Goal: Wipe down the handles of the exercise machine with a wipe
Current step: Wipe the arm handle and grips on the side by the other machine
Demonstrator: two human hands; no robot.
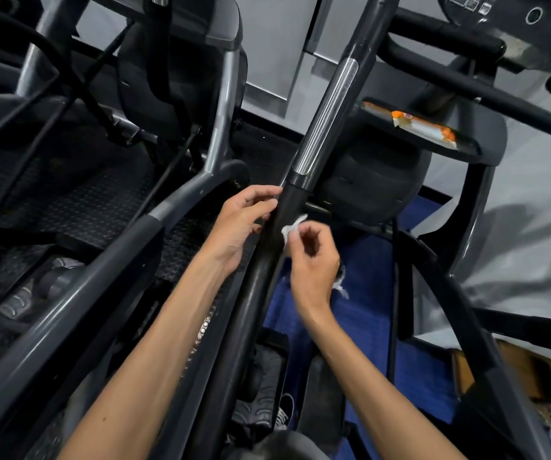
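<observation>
A long black handle (304,161) of the exercise machine runs up the middle of the view, with a shiny metal strip (325,121) along its upper part. My left hand (240,224) rests against the left side of the handle just below the strip, fingers touching it. My right hand (314,257) is on the handle's right side and pinches a small crumpled white wipe (292,229), which presses against the black grip. Part of the wipe is hidden by my fingers.
A second grey and black machine arm (128,247) slants across the left. The machine's console (513,14) and curved fixed handlebars (466,81) are at the upper right. A tray with an orange and white pack (420,124) sits right of the handle. Pedals (257,393) and blue floor lie below.
</observation>
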